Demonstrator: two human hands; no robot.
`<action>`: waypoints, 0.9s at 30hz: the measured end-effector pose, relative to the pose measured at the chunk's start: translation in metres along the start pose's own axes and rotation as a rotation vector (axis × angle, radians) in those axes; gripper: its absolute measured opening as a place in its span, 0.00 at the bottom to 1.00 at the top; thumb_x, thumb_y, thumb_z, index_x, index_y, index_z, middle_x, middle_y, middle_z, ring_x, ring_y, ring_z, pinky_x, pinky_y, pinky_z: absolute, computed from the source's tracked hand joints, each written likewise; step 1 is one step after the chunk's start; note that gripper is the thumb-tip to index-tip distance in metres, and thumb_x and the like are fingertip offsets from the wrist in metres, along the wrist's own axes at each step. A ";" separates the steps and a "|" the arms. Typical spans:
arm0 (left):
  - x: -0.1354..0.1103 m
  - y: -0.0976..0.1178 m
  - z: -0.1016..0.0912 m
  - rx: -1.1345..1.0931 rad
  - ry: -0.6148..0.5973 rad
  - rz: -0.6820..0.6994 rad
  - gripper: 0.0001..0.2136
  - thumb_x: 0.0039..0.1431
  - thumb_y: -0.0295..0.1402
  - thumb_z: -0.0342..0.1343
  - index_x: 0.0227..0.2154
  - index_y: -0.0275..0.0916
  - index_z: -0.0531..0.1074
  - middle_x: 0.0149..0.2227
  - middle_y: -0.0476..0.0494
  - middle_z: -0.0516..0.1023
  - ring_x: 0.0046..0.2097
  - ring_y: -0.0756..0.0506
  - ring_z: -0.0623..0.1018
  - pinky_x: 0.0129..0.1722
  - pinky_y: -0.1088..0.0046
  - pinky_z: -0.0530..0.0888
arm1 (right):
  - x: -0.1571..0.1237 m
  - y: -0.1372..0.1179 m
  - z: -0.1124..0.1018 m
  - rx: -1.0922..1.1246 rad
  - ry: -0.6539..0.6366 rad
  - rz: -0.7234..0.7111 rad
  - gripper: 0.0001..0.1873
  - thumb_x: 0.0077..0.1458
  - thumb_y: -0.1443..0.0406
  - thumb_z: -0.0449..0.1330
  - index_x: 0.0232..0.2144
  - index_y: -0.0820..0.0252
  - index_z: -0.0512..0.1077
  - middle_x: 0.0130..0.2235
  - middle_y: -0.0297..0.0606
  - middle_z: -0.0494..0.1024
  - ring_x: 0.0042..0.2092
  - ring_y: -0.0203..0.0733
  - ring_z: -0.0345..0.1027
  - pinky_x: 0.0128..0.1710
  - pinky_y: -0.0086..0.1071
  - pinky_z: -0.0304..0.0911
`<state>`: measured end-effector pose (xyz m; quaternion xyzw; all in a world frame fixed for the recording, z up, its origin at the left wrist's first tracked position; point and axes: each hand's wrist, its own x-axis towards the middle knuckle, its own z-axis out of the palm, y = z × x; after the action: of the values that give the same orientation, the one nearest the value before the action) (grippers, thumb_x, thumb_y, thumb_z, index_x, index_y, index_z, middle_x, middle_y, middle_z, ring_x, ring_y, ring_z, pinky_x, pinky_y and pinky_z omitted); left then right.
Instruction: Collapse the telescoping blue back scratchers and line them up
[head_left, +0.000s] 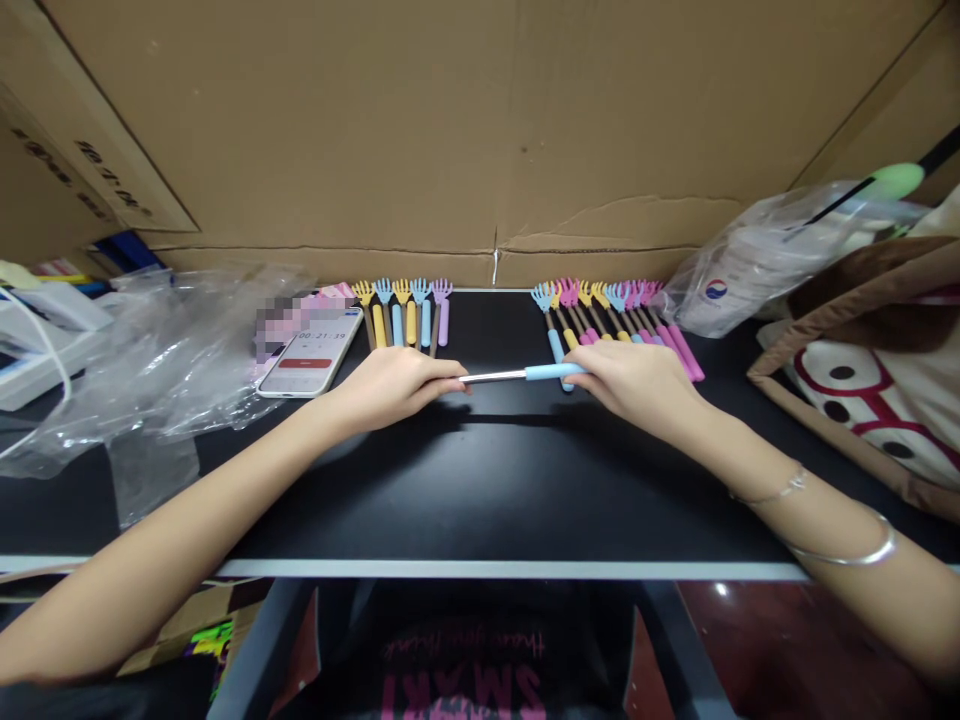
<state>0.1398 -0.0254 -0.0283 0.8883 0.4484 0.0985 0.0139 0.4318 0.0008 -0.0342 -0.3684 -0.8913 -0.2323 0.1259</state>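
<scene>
I hold a telescopic back scratcher (517,375) level above the black table (480,480), between both hands. My left hand (394,385) is closed over the end of its metal rod, hiding the claw head. My right hand (630,380) pinches the light blue grip. Behind my left hand lies a short row of scratchers (405,315) in yellow, blue and purple. Behind my right hand a longer row of scratchers (615,315) lies side by side, heads toward the cardboard.
A phone (311,355) showing a timer lies left of the short row. Crumpled clear plastic (150,350) covers the table's left part. A plastic bag (772,255) and a cloth bag (870,370) stand at right. A cardboard wall (480,130) closes the back.
</scene>
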 end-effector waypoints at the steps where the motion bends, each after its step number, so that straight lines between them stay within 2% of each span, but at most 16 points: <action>1: 0.000 0.000 0.000 -0.061 -0.027 -0.008 0.16 0.64 0.41 0.40 0.39 0.45 0.74 0.23 0.52 0.73 0.26 0.51 0.73 0.28 0.79 0.61 | 0.000 0.000 -0.001 -0.019 0.010 -0.002 0.21 0.61 0.54 0.43 0.32 0.58 0.70 0.28 0.36 0.73 0.29 0.35 0.65 0.24 0.29 0.45; 5: 0.002 -0.001 0.000 -0.308 -0.125 0.007 0.17 0.64 0.41 0.41 0.42 0.44 0.73 0.18 0.54 0.68 0.23 0.52 0.70 0.27 0.81 0.62 | 0.001 0.001 -0.008 -0.057 0.034 -0.045 0.20 0.62 0.55 0.43 0.32 0.59 0.70 0.28 0.36 0.73 0.31 0.35 0.64 0.25 0.30 0.46; 8: 0.002 -0.001 0.001 -0.373 -0.125 0.015 0.17 0.63 0.42 0.41 0.42 0.42 0.73 0.19 0.53 0.68 0.23 0.53 0.69 0.27 0.81 0.62 | 0.002 0.002 -0.012 -0.070 0.052 -0.062 0.20 0.61 0.55 0.44 0.30 0.59 0.70 0.27 0.36 0.72 0.31 0.36 0.63 0.26 0.30 0.47; 13: 0.001 0.002 0.005 -0.235 -0.022 -0.009 0.17 0.62 0.43 0.43 0.42 0.44 0.75 0.28 0.50 0.77 0.29 0.51 0.74 0.29 0.80 0.64 | 0.002 0.003 -0.010 -0.025 0.032 -0.036 0.20 0.61 0.54 0.44 0.31 0.59 0.69 0.28 0.35 0.72 0.31 0.35 0.64 0.25 0.29 0.47; 17: 0.000 0.003 0.009 -0.089 0.078 -0.034 0.16 0.62 0.44 0.44 0.44 0.47 0.74 0.36 0.50 0.80 0.35 0.48 0.78 0.30 0.79 0.65 | 0.001 0.003 -0.008 0.001 0.007 0.001 0.18 0.60 0.54 0.45 0.31 0.58 0.69 0.28 0.34 0.73 0.31 0.35 0.66 0.24 0.29 0.46; 27: -0.001 0.002 0.014 0.162 0.331 0.044 0.15 0.61 0.43 0.46 0.40 0.47 0.76 0.35 0.50 0.81 0.34 0.48 0.79 0.24 0.78 0.63 | -0.001 0.002 -0.005 -0.034 -0.040 0.016 0.21 0.60 0.51 0.43 0.31 0.55 0.70 0.21 0.32 0.72 0.23 0.35 0.64 0.22 0.28 0.41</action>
<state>0.1434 -0.0269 -0.0424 0.8677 0.4316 0.2072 -0.1337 0.4338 -0.0010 -0.0299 -0.3823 -0.8866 -0.2389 0.1038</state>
